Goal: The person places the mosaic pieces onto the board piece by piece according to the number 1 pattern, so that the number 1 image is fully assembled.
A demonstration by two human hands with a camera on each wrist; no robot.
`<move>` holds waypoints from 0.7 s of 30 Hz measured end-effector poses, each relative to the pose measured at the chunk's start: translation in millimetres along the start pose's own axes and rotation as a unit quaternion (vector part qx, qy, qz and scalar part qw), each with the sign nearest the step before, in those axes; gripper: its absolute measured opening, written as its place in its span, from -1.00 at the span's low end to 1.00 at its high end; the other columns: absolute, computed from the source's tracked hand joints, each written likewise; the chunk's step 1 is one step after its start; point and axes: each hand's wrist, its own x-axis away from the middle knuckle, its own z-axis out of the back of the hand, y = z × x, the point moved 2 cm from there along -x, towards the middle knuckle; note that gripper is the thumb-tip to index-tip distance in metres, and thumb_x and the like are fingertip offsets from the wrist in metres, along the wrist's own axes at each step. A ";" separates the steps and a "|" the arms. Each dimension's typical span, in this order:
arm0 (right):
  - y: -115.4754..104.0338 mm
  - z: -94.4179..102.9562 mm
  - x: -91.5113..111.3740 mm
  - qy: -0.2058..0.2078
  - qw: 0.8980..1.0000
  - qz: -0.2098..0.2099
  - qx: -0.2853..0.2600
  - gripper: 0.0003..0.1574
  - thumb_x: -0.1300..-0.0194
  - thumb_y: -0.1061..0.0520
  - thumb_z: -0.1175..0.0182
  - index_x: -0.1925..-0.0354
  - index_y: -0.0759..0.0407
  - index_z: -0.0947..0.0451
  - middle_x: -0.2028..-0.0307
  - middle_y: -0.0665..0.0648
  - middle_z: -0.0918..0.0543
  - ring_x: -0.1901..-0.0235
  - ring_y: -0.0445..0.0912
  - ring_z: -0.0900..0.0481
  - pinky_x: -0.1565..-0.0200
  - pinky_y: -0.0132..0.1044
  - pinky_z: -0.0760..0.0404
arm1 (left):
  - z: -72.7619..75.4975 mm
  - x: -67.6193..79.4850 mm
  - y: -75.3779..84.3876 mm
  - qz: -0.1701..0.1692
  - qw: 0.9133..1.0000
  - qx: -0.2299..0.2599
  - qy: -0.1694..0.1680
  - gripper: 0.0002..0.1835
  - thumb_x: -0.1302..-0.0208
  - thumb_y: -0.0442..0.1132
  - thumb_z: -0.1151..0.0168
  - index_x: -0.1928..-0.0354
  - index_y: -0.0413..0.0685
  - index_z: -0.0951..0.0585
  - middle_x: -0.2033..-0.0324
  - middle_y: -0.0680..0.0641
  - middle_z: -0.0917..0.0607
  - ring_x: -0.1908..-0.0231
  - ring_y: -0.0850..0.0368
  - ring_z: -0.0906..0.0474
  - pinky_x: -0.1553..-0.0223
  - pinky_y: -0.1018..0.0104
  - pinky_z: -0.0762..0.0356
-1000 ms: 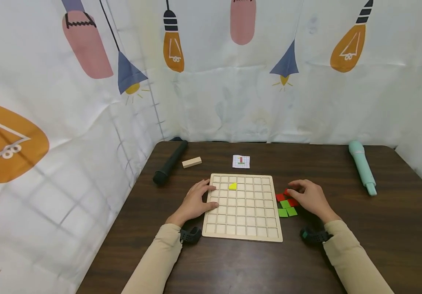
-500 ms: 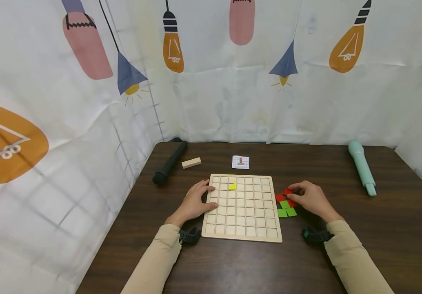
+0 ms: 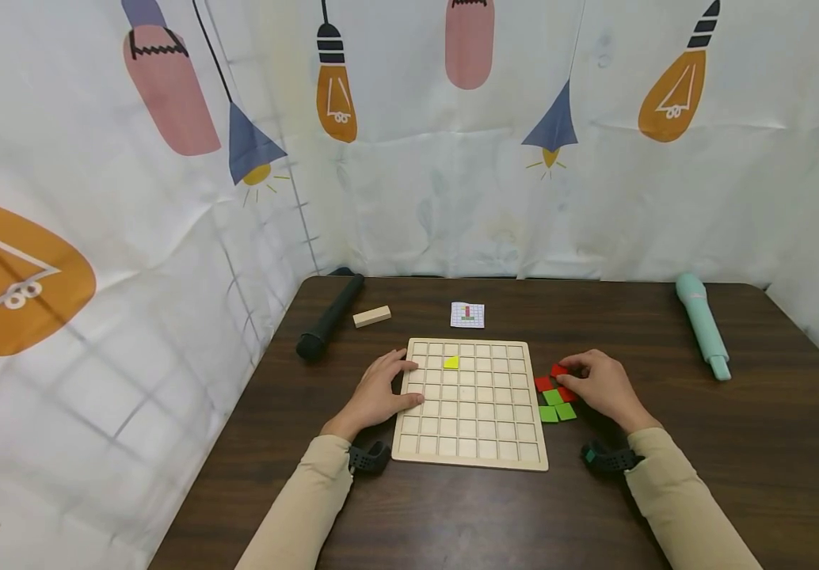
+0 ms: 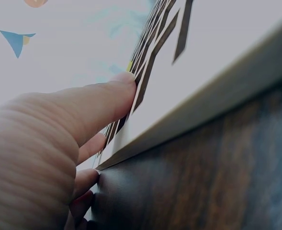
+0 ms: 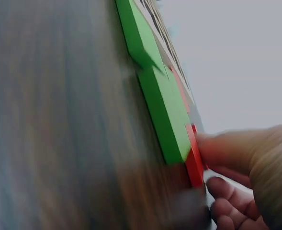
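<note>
A pale wooden grid board (image 3: 466,465) lies on the dark table, with one yellow tile (image 3: 451,362) in an upper cell. My left hand (image 3: 375,393) rests on the board's left edge. Its thumb (image 4: 100,100) lies over the rim in the left wrist view, with the fingers fairly straight. Right of the board is a small cluster of red and green square tiles, among them a green tile (image 3: 548,414). My right hand (image 3: 603,386) is over the cluster's far side, index finger and thumb pinching a red tile (image 3: 558,370). In the right wrist view the thumb meets a red tile (image 5: 195,160).
Behind the board lies a small card (image 3: 467,315) printed with a grid and a coloured figure. A wooden block (image 3: 371,317) and a black microphone (image 3: 331,317) are at the back left. A mint-green microphone (image 3: 703,324) lies at the right. A patterned curtain (image 3: 409,206) hangs behind the table.
The right fingertips have shifted slightly at the red tile, uncovering more of it. My left hand and the board stay in place.
</note>
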 end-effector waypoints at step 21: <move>-15.9 -2.1 0.2 0.052 0.999 -0.016 -0.006 -0.58 -0.29 0.01 -0.31 0.01 0.27 -0.66 0.05 0.36 -0.63 0.25 0.11 -0.58 0.31 -0.06 -0.58 | 0.2 0.5 0.7 0.001 1.000 -0.009 0.002 -0.37 -0.17 0.03 -0.41 -0.26 0.02 -0.52 -0.45 -0.08 -0.24 -0.48 -0.07 0.02 -0.38 -0.24 0.02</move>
